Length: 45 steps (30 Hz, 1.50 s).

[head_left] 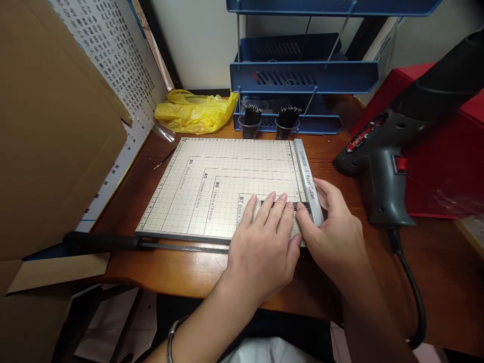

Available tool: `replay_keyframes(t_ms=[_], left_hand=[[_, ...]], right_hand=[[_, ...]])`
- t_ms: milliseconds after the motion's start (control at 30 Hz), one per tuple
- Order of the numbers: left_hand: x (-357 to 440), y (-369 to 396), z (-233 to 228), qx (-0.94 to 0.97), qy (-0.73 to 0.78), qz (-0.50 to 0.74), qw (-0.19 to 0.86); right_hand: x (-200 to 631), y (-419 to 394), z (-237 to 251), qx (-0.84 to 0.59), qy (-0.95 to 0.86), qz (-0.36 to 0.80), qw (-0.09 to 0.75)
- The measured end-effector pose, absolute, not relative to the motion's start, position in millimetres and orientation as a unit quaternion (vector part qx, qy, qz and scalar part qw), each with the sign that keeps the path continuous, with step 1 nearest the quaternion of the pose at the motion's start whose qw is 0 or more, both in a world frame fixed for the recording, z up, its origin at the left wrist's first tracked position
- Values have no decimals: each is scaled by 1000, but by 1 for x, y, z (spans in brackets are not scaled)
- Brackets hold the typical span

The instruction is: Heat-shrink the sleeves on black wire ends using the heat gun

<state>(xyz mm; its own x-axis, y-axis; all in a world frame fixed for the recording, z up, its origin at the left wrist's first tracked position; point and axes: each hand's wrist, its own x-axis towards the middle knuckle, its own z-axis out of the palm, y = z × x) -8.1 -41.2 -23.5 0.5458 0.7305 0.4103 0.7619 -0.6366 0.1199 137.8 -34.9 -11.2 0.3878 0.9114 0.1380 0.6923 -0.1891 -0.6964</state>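
Here the left hand (264, 237) lies flat, fingers spread, pressing black strips (284, 204) onto the cutter (212, 186) near its ruler (308, 181). The right hand (333, 227) pinches the strips' end against the ruler. A heat gun (381, 161) lies just right.

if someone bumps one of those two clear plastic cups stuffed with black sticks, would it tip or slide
The left clear plastic cup probably tips: its black sticks rise above the rim, making it top-heavy. It looks thin and light, so a push may slide it on the glossy wooden desk. The low blue plastic tray behind might stop it.
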Motion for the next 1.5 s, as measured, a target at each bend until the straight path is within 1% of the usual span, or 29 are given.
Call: replay_keyframes(t_ms=[1333, 1500], left_hand=[[-9, -40, -22, -882, -421, -207, 39], [-9, -40, -22, -884, -418, -206, 40]], right_hand=[[136, -36, -8, -762, -524, 176, 336], [139, -39, -7, -743, -550, 184, 335]])
